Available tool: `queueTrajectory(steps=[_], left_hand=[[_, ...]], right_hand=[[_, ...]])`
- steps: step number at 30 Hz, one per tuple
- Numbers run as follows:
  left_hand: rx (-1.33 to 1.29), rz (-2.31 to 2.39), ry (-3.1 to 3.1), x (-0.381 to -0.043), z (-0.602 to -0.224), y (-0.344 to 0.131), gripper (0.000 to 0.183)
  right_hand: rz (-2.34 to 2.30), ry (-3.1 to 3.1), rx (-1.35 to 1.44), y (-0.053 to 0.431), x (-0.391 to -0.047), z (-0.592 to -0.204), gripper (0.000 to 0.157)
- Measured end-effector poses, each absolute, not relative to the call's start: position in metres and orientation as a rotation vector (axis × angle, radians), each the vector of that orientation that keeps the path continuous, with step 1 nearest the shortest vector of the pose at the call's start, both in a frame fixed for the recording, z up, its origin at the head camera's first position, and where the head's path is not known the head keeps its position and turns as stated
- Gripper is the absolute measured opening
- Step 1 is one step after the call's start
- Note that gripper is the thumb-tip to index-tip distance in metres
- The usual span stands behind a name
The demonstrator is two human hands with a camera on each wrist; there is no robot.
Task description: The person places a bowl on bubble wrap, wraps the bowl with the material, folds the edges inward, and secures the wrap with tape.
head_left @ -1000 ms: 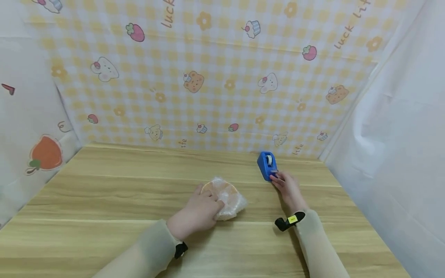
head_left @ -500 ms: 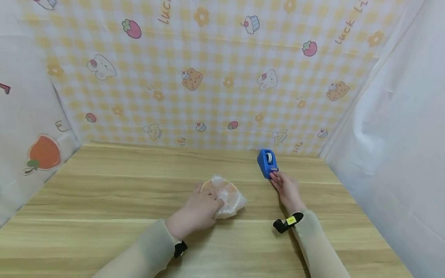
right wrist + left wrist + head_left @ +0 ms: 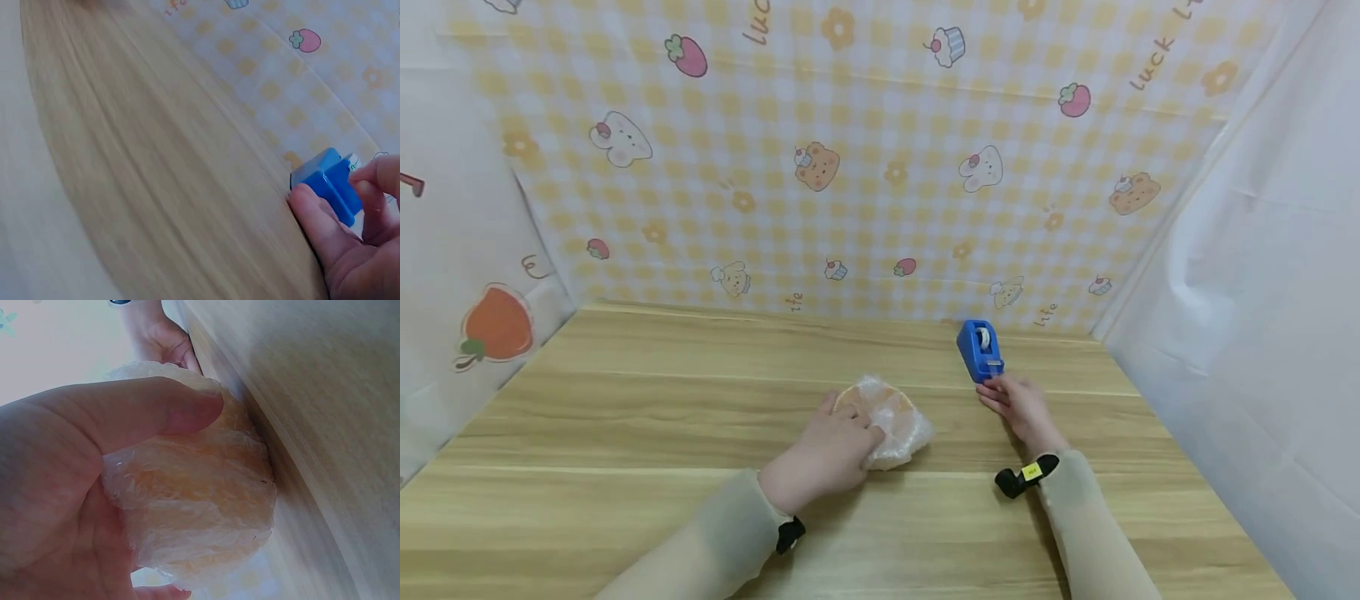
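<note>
Left of the middle of the table, my left hand (image 3: 831, 454) grips a round bubble-wrapped bundle (image 3: 895, 425) with a yellow-orange rim showing through the film. In the left wrist view the thumb (image 3: 169, 409) lies across the wrapped bundle (image 3: 200, 494); what is inside is blurred by the film. A blue tape dispenser (image 3: 973, 350) with a white roll stands at the back right. My right hand (image 3: 1022, 408) is at its near, cutter end. In the right wrist view the fingers (image 3: 378, 178) and thumb (image 3: 312, 209) are close about the blue dispenser (image 3: 319, 175); I cannot tell whether they pinch tape.
Both hands work over a wood-grain table (image 3: 647, 425). A yellow checked cloth (image 3: 865, 208) with printed animals rises behind the dispenser. White cloths stand at the left and at the right (image 3: 1247, 317). A small black camera (image 3: 1015, 482) sits on the right wrist.
My right fingers have shifted slightly from the dispenser's right front corner to just below its near end. The left hand keeps its grip on the bundle. The head view has tilted slightly.
</note>
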State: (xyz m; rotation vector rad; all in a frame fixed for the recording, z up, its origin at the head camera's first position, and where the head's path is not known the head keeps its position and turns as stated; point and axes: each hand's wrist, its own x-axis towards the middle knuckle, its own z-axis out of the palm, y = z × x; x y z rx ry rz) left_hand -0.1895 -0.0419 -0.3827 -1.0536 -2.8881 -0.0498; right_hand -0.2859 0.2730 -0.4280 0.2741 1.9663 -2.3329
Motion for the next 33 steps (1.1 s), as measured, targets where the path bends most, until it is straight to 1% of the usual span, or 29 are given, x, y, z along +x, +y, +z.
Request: queueTrajectory(steps=[4,7,10,18,23,28,33], left_hand=[[-1.054,-0.049,-2.898,-0.190,-0.382,-0.041,0.019],[-1.062,-0.062,-2.901,-0.191,-0.383,-0.040,0.022],[-1.063,-0.079,-2.904,-0.191,-0.384,-0.039,0.027],[-1.036,-0.085,-2.941,-0.192,-0.384,-0.038,0.035],[-1.002,-0.106,-2.968,-0.191,-0.384,-0.039,0.037],[-1.011,-0.091,-2.953,-0.191,-0.384,-0.039,0.037],[-1.012,-0.060,-2.953,-0.192,-0.383,-0.039,0.038]], right_hand=[[-2.190,2.074,0.311,0.276,-0.291,-0.428,0.016],[-2.093,2.144,0.333,0.279,-0.298,-0.430,0.025],[-2.037,2.177,0.329,0.282,-0.303,-0.432,0.028],[-1.960,2.238,0.278,0.286,-0.307,-0.435,0.021],[-1.951,2.248,0.176,0.287,-0.304,-0.432,0.027],[-1.945,2.242,0.166,0.289,-0.297,-0.429,0.031],[-1.941,2.260,0.239,0.290,-0.292,-0.425,0.025]])
